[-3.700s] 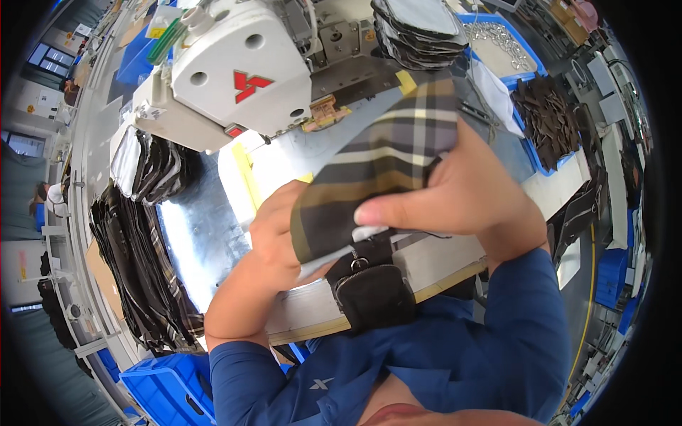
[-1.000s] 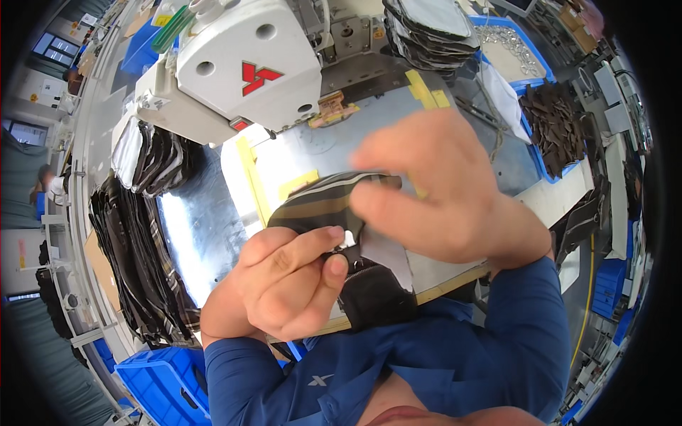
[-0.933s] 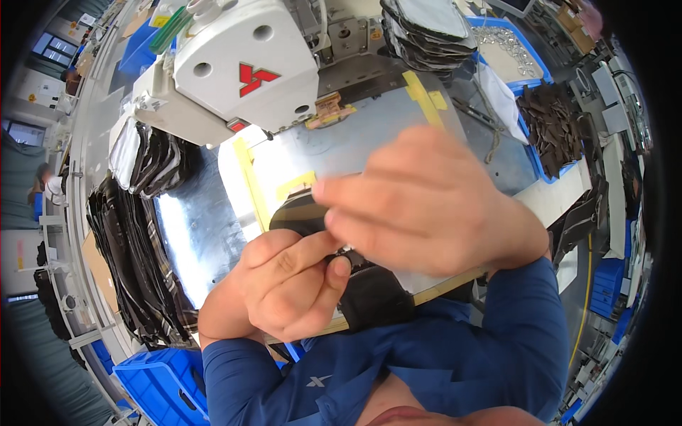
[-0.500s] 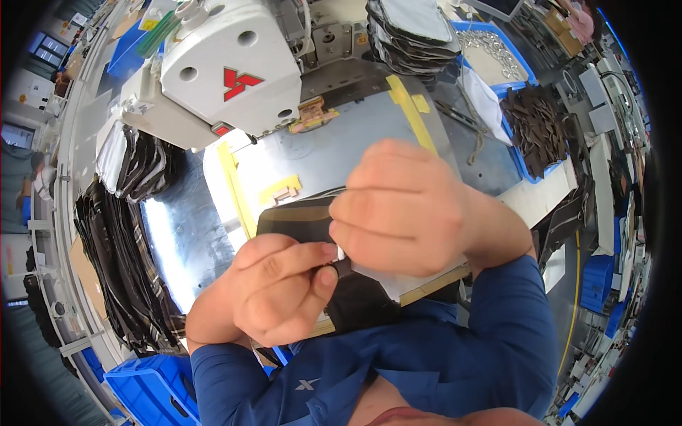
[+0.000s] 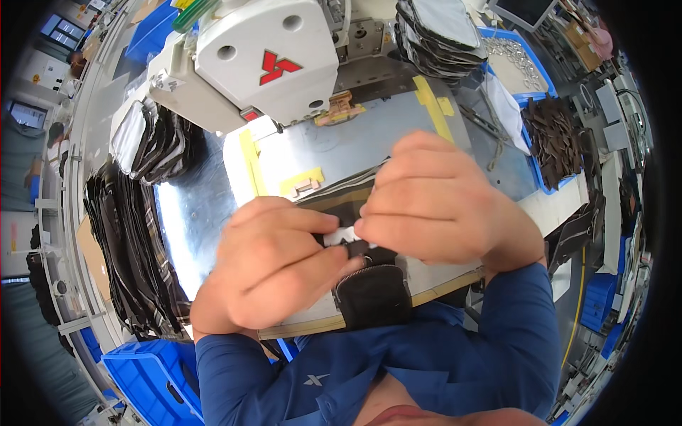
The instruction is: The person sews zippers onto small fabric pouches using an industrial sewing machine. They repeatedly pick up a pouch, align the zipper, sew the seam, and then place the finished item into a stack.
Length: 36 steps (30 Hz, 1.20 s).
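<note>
Close together over the near edge of the work plate, my two hands pinch at a small white piece (image 5: 342, 236). My left hand (image 5: 280, 263) is closed on its left side, with thumb and forefinger bent. My right hand (image 5: 437, 206) has its fingers curled and pressed on the right side. A short dark strip (image 5: 357, 248) shows just under the white piece; its ends are hidden by fingers. Below hangs a black fabric pouch (image 5: 374, 298) with a curved zipper, over the plate's front edge. Dark fabric with a brown band (image 5: 348, 202) lies behind my fingers.
A white sewing machine head (image 5: 266, 64) stands beyond the metal plate (image 5: 312, 149), which carries yellow tape. Stacked dark fabric pieces (image 5: 131, 248) lie at left, more pieces (image 5: 440, 35) at back. Blue bins hold metal rings (image 5: 515, 60) and brown strips (image 5: 554, 142).
My hands have shifted, and more of the white piece shows between the fingertips. The pouch's curved zipper now shows below my hands. The whole view has moved slightly.
</note>
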{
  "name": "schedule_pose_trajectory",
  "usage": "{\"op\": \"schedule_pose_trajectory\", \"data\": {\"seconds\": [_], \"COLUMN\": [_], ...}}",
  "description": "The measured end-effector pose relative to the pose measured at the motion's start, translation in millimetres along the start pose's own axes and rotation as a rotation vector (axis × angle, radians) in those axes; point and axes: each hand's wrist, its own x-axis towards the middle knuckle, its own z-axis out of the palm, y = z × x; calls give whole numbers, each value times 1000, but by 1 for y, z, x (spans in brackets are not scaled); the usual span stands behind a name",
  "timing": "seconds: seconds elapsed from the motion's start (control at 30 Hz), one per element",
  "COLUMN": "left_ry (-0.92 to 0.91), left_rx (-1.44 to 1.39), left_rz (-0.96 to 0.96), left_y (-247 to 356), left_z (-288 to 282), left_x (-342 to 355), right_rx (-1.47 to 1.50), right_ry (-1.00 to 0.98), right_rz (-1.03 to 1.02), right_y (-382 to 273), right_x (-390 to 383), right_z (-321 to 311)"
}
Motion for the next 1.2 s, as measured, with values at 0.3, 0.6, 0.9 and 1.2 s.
{"op": "schedule_pose_trajectory", "data": {"seconds": [0.3, 0.6, 0.9, 1.2], "left_ry": [-54, -53, 22, 85], "left_rx": [-195, -3, 69, 66], "left_rz": [-363, -149, -145, -134], "left_y": [11, 2, 3, 3], "left_z": [-23, -23, -16, -12], "left_x": [12, 15, 13, 10], "right_rx": [18, 24, 33, 43], "right_ry": [-14, -40, -8, 7], "right_rz": [-47, -16, -45, -54], "right_y": [-6, -8, -6, -5], "right_x": [4, 6, 3, 4], "right_z": [-6, -7, -3, -3]}}
